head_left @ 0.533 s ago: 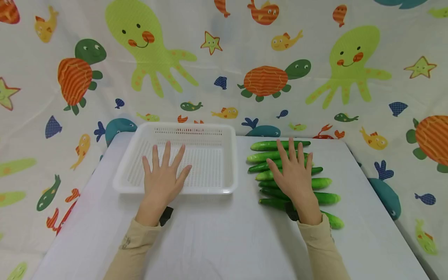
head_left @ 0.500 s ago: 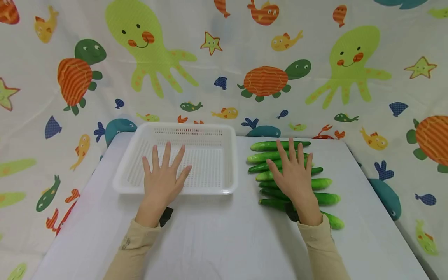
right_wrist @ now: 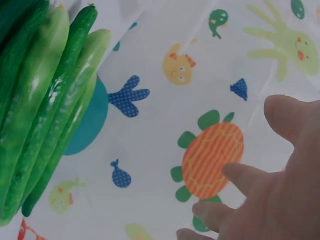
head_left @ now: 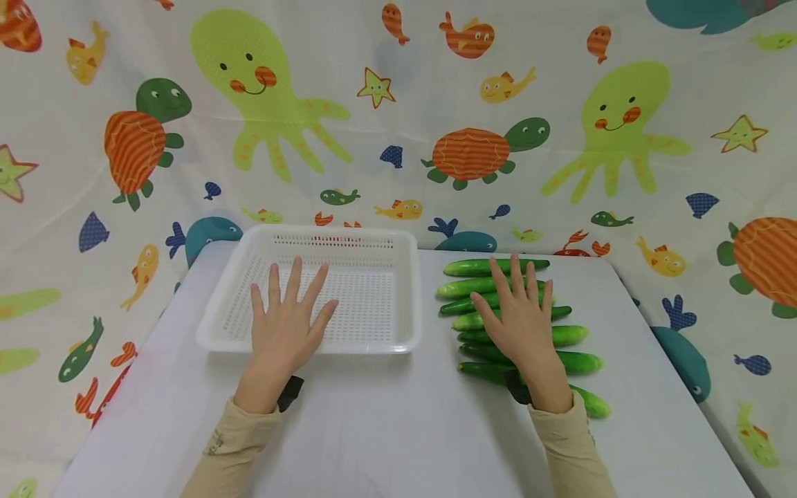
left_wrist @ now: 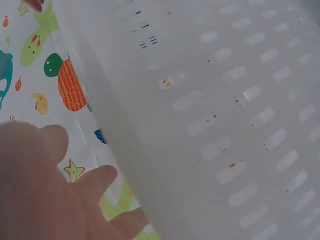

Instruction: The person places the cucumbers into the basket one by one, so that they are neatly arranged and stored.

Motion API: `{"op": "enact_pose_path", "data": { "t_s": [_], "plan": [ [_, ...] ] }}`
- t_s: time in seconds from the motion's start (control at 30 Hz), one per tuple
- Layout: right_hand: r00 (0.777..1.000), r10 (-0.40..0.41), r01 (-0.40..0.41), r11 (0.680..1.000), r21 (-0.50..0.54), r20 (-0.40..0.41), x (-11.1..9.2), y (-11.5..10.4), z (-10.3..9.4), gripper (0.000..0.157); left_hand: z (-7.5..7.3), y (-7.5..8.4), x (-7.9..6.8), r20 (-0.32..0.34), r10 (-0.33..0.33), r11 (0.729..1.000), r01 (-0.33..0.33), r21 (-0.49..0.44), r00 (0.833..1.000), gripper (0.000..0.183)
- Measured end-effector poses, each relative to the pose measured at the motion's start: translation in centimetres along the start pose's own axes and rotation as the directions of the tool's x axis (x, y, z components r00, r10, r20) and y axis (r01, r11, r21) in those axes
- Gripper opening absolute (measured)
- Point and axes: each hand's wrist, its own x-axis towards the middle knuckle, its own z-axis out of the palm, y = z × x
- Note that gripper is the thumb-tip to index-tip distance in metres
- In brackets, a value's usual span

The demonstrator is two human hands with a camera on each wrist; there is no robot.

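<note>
no readable text, labels, brands, numbers or signs in my head view, none in either wrist view

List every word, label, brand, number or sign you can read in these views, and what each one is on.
None: no readable words, labels, brands, numbers or signs in any view.
White basket: no lettering visible.
Cucumbers: no stickers or writing visible.
Backdrop cloth: printed sea creatures and stars, no text.
Left sleeve cuff: a small mark, too small to make out.
</note>
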Motion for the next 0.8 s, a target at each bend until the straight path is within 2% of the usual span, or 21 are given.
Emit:
{"op": "enact_pose_path", "data": {
  "t_s": [0.1,0.2,0.27,0.3,0.37,0.4,0.43,0.5,0.57,0.63,0.7,0.8],
  "plan": [
    [1.0,-0.015,0.015,1.0,0.027,-0.017,-0.1,-0.1,-0.4,0.074,-0.1,0.0,0.0,-0.027,0.01,0.998,-0.011,-0.058,1.0,0.062],
    [0.996,-0.053,0.058,0.996,0.073,-0.078,-0.1,-0.1,-0.9,0.073,-0.2,-0.1,-0.1,-0.116,0.031,0.989,-0.048,-0.143,0.993,0.061],
    [0.987,-0.083,0.098,0.989,0.109,-0.137,-0.2,-0.1,-1.5,0.07,-0.3,-0.2,-0.2,-0.221,0.048,0.973,-0.095,-0.21,0.974,0.057],
    [0.98,-0.096,0.12,0.984,0.133,-0.173,-0.3,-0.1,-1.8,0.068,-0.4,-0.1,-0.4,-0.278,0.04,0.956,-0.118,-0.27,0.96,0.053],
    [0.964,-0.117,0.16,0.972,0.173,-0.238,-0.4,0.0,-2.3,0.064,-0.7,-0.1,-0.7,-0.398,0.008,0.904,-0.177,-0.389,0.917,0.039],
    [0.955,-0.126,0.182,0.964,0.194,-0.269,-0.5,0.1,-2.6,0.061,-0.9,0.0,-0.9,-0.448,-0.022,0.864,-0.208,-0.459,0.894,0.031],
    [0.947,-0.132,0.198,0.958,0.209,-0.294,-0.6,0.3,-2.9,0.059,-1.1,0.0,-1.2,-0.47,-0.065,0.808,-0.231,-0.543,0.88,0.023],
    [0.932,-0.139,0.225,0.946,0.234,-0.336,-0.9,0.6,-3.5,0.056,-1.7,0.1,-2.0,-0.452,-0.171,0.658,-0.241,-0.714,0.875,0.01],
    [0.923,-0.143,0.24,0.939,0.245,-0.357,-1.4,0.9,-4.1,0.054,-2.2,0.1,-2.9,-0.374,-0.249,0.524,-0.201,-0.828,0.894,0.015],
    [0.92,-0.136,0.242,0.935,0.26,-0.368,-1.9,1.3,-4.6,0.054,-2.6,0.0,-3.9,-0.246,-0.293,0.396,-0.117,-0.911,0.924,0.024],
    [0.917,-0.128,0.241,0.932,0.271,-0.378,-2.5,1.7,-5.1,0.054,-2.8,-0.2,-4.9,-0.137,-0.3,0.297,-0.044,-0.954,0.944,0.032],
    [0.916,-0.108,0.232,0.928,0.292,-0.385,-3.2,2.3,-5.6,0.055,-2.5,-0.7,-6.3,-0.01,-0.268,0.151,0.032,-0.988,0.963,0.039]
  ]
}}
